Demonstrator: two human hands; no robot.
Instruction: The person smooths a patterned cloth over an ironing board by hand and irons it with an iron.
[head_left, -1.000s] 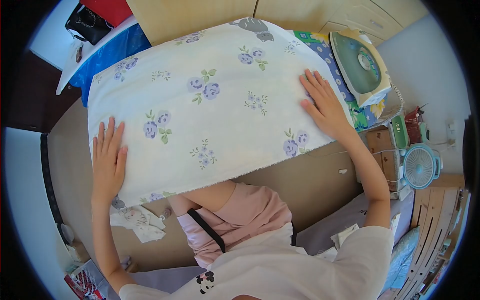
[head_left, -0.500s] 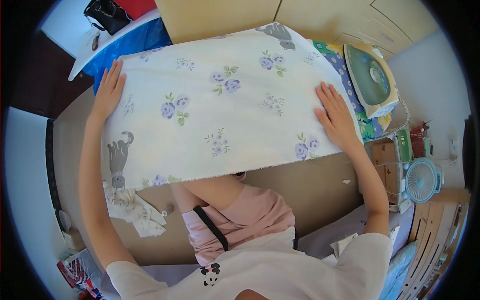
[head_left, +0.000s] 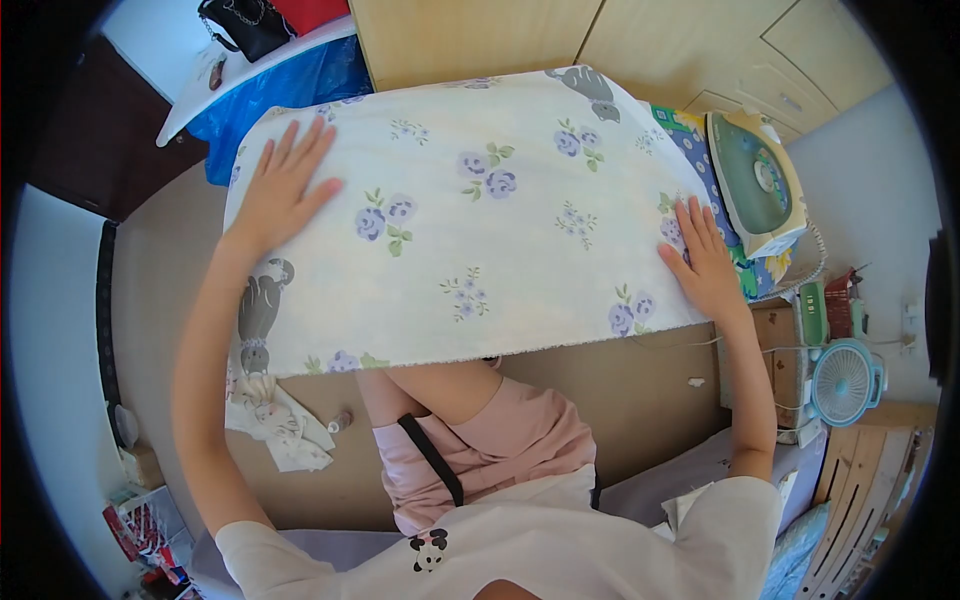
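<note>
A white cloth [head_left: 530, 270] with purple flowers and grey cats lies spread over the ironing board, its frayed near edge hanging above my lap. My left hand [head_left: 285, 188] rests flat on the cloth near its far left corner, fingers spread. Close to the cloth's right edge, my right hand [head_left: 706, 262] lies flat with its fingers stretched out. Neither hand grips anything. An iron [head_left: 755, 185] stands on the patterned board cover [head_left: 681, 122] beyond my right hand, its green soleplate partly facing me.
A black bag [head_left: 248, 27] and blue plastic [head_left: 290, 95] are at the back left. Cupboards [head_left: 460, 45] stand behind the board. To the right are a small fan [head_left: 843, 382] and cardboard boxes [head_left: 775, 335]. White fabric [head_left: 280, 425] lies on the floor.
My left hand has moved from the cloth's near left side to its far left corner, then inward onto the cloth. The left side now shows a grey cat. The whole view has shifted.
</note>
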